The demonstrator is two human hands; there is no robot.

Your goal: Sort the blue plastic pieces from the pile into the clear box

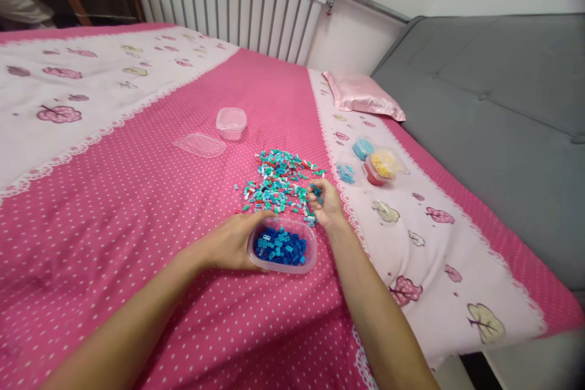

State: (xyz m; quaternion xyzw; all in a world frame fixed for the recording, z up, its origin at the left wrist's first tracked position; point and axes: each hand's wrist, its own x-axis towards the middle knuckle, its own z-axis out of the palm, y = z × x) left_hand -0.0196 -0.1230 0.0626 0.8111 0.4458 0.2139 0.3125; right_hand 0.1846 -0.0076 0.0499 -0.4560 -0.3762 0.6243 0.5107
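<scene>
My left hand (pixel 240 240) grips the left side of a clear plastic container (pixel 312 250), which is tilted toward me. Inside it lie dark blue and lighter blue toy bricks (pixel 280 246). Just above the container's right corner, my right hand (pixel 327 202) has its fingers curled around a few blue-teal bricks (pixel 316 192). Beyond both hands a loose heap of small bricks (pixel 280 180) in teal, green, white and red spreads over the pink dotted bedsheet (pixel 183 207).
Left of the heap stand a clear container (pixel 231 124) and a flat clear lid (pixel 200 144). To the right are small tubs with blue (pixel 362 147) and yellow (pixel 384 164) pieces. A pink pillow (pixel 363 96), a grey headboard (pixel 489 103) and a white radiator (pixel 228 0) border the bed.
</scene>
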